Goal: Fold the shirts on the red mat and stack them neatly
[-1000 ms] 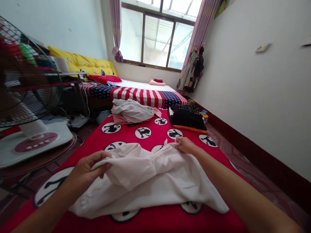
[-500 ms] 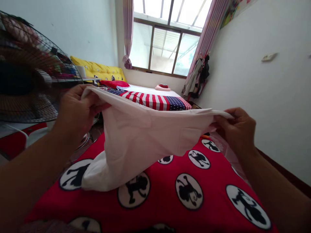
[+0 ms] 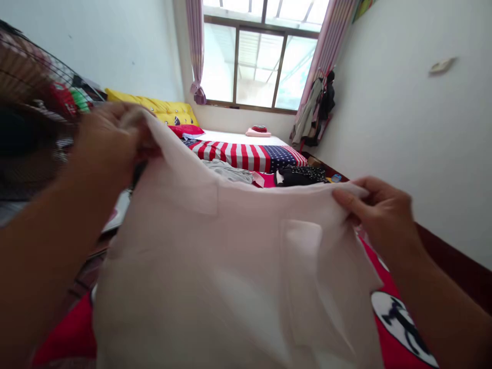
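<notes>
A white garment [image 3: 246, 266] with patch-like panels, perhaps pockets, hangs spread out in front of me; its exact kind I cannot tell. My left hand [image 3: 115, 133] is closed on the left end of its top edge, held higher than the other end. At the right end, my right hand [image 3: 376, 205] pinches the same edge between thumb and fingers. The edge sags a little between both hands. Below, the cloth covers much of a red blanket [image 3: 388, 287] with white circles and black figures.
Behind the garment lie a grey cloth [image 3: 230, 171] and dark clothes [image 3: 298, 176]. Farther back is a bed with a striped flag-pattern cover [image 3: 238, 155] and a yellow cushion [image 3: 169, 110]. A wire-caged fan [image 3: 26, 102] stands close at left. Clothes hang [image 3: 315, 110] by the window.
The garment has swung down and opened out, now filling the lower view. My left hand has risen slightly. The grey and dark clothes behind have come into sight.
</notes>
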The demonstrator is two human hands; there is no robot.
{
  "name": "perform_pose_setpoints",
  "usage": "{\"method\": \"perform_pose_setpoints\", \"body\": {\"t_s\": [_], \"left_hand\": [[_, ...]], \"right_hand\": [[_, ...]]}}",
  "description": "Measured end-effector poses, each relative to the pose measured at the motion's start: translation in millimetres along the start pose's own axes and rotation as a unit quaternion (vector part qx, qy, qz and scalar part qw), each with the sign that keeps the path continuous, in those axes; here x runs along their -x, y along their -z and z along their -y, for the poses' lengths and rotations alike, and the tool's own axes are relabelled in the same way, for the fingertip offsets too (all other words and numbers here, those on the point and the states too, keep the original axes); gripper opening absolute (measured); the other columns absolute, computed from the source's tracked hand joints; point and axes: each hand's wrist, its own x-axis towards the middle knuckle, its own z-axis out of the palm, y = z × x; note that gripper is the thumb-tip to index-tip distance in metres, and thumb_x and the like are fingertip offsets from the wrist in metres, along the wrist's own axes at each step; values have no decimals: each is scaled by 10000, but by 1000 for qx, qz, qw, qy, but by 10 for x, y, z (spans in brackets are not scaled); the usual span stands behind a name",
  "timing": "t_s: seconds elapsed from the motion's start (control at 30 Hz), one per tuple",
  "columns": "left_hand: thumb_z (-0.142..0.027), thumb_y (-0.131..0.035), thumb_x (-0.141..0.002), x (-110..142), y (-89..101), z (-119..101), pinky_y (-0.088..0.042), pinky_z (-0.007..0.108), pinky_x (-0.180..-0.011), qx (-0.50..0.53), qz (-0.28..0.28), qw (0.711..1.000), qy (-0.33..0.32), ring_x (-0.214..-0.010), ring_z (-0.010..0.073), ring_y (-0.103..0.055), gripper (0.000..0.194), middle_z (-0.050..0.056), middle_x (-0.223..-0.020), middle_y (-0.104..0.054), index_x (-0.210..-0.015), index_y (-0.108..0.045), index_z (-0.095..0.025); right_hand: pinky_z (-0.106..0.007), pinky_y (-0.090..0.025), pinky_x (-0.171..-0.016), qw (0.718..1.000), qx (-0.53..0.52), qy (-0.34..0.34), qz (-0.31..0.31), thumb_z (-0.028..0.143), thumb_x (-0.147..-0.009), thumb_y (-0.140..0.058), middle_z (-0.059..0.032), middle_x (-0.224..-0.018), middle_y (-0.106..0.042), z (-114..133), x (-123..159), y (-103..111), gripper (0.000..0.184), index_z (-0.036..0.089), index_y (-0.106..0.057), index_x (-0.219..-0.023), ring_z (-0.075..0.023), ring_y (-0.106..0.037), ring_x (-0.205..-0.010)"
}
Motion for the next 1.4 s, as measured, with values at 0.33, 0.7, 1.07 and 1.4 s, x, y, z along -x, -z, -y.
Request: {"method": "perform_pose_setpoints", "body": {"t_s": [0.33, 0.7, 1.07, 1.4], "left_hand": [[-149, -559, -640, 810, -1925, 1958, -506, 237, -507, -24, 59, 958, 278, -567, 159, -592, 65, 13, -593, -598, -673, -615, -142], [-340, -541, -740, 940, -1865, 2357, -565, 275, -589, 29, 20, 969, 244, -620, 143, -607, 255, 22, -763, -612, -889, -623, -150], [-177, -633, -670, 854, -1760, 1684, -301, 451, -1108, -144, 63, 985, 72, -1287, 307, -408, 470, 132, -1304, -496, -1137, -580, -162], [-346, -702, -725, 2461, -806, 428, -480, 321, -821, -105, 593, 797, -52, -941, 205, -585, 275, 34, -1136, -580, -989, -648, -292]], "right_hand": [[-251, -395, -574, 925, 238, -173, 239, 427, -705, -619, -31, -711, -685, -1770, -29, -1203, 254, 204, -697, -801, -197, -625, -685], [-332, -443, -718, 932, 256, -194, 167, 548, -682, -640, -49, -908, -707, -1997, 177, -1237, 446, 269, -674, -1028, -262, -632, -853], [-300, -451, -805, 974, 101, -169, 115, 429, -662, -679, -50, -909, -697, -1950, -82, -1196, 348, 187, -671, -912, -207, -624, -879], [-269, -435, -655, 933, 256, -182, 177, 523, -801, -526, -68, -807, -681, -1867, 400, -481, 366, 175, -625, -852, -185, -620, -722]]}}
